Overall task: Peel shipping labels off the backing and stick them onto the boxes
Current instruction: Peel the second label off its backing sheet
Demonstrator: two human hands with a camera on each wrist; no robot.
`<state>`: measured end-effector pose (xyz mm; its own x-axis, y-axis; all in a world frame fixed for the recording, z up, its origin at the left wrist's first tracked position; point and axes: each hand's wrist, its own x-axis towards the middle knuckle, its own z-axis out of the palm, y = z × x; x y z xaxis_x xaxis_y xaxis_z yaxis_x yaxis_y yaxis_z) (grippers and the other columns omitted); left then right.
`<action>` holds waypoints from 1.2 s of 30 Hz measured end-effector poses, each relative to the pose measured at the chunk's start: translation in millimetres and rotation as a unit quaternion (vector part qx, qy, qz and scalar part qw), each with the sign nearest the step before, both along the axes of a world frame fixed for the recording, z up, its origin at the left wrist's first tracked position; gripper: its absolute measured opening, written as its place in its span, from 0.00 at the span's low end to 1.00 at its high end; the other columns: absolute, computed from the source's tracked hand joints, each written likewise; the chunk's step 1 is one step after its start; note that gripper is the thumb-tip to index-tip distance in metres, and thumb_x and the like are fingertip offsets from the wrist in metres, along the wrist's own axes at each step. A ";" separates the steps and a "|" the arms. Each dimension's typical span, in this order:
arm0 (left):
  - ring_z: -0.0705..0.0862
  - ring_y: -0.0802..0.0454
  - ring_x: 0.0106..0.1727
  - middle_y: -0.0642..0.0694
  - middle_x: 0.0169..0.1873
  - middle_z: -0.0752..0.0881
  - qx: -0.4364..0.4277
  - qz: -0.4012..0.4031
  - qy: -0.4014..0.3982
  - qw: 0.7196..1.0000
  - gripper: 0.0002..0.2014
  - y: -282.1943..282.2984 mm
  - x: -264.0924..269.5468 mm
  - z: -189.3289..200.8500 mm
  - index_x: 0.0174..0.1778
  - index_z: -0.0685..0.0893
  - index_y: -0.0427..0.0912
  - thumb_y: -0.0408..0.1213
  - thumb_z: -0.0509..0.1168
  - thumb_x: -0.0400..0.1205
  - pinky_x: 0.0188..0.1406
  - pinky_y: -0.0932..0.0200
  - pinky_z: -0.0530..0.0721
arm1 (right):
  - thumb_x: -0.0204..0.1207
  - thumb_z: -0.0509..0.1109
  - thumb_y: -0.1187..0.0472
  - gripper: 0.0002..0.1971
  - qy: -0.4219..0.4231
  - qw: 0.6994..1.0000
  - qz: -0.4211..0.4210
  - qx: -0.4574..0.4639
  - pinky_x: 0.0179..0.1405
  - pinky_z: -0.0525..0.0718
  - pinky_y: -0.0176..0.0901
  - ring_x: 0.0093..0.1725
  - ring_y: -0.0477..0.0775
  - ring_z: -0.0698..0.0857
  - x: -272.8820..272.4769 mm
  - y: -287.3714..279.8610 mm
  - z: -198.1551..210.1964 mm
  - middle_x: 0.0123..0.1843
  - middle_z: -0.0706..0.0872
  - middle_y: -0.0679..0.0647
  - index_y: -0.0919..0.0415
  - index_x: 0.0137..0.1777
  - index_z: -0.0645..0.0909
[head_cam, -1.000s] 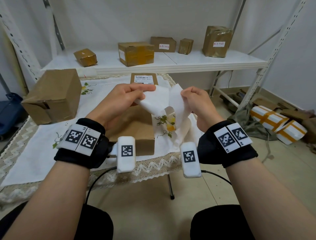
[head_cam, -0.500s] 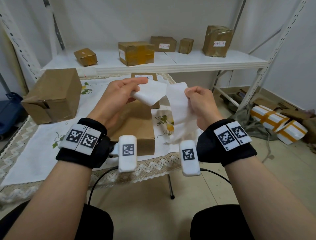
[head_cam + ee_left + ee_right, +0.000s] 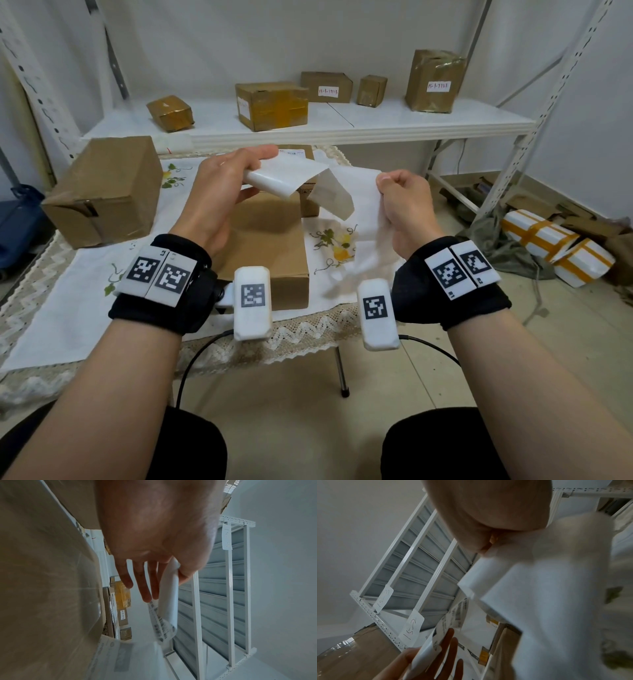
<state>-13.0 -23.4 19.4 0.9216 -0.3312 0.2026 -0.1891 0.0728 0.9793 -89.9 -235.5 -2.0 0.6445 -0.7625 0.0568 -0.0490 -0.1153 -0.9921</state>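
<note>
My left hand (image 3: 233, 181) pinches a white shipping label (image 3: 284, 176), curled, between thumb and fingers; its printed side shows in the left wrist view (image 3: 161, 626). My right hand (image 3: 404, 202) grips the white backing strip (image 3: 363, 212), which hangs down and curls at its free end. Label and backing are pulled apart over a plain brown box (image 3: 270, 240) on the table. A labelled box (image 3: 305, 192) stands just behind it. A larger brown box (image 3: 102, 188) sits at the left.
The table carries a white embroidered cloth (image 3: 68, 308) with a lace edge. Behind it a white shelf (image 3: 342, 120) holds several brown boxes, some with labels. White parcels with orange tape (image 3: 555, 250) lie on the floor at right.
The hands have drawn apart, the left up and left, the right to the right. The label has come away from the backing, which now hangs loose from my right hand.
</note>
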 end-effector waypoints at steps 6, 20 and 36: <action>0.85 0.51 0.66 0.48 0.64 0.88 -0.039 0.047 0.017 0.998 0.16 6.2 1.6 3.1 0.66 0.90 0.44 0.41 0.63 0.86 0.59 0.63 0.84 | 0.85 0.59 0.70 0.10 0.026 0.999 0.022 0.017 0.32 0.78 0.39 0.34 0.50 0.78 -4.7 -2.4 3.6 0.37 0.80 0.50 0.57 0.47 0.78; 0.88 0.51 0.64 0.48 0.62 0.89 -0.030 0.045 0.030 0.998 0.16 6.1 2.9 3.3 0.67 0.88 0.48 0.47 0.66 0.86 0.68 0.56 0.84 | 0.82 0.68 0.55 0.28 0.071 0.997 0.041 0.013 0.53 0.74 0.45 0.63 0.56 0.75 3.3 2.8 0.6 0.70 0.74 0.54 0.65 0.79 0.72; 0.88 0.50 0.63 0.48 0.63 0.88 -0.020 0.049 0.031 0.998 0.16 5.2 3.7 1.9 0.68 0.88 0.49 0.48 0.66 0.87 0.71 0.53 0.83 | 0.82 0.71 0.59 0.07 0.088 0.986 0.118 -0.084 0.44 0.76 0.38 0.49 0.47 0.82 -5.8 9.3 5.3 0.49 0.89 0.50 0.59 0.52 0.90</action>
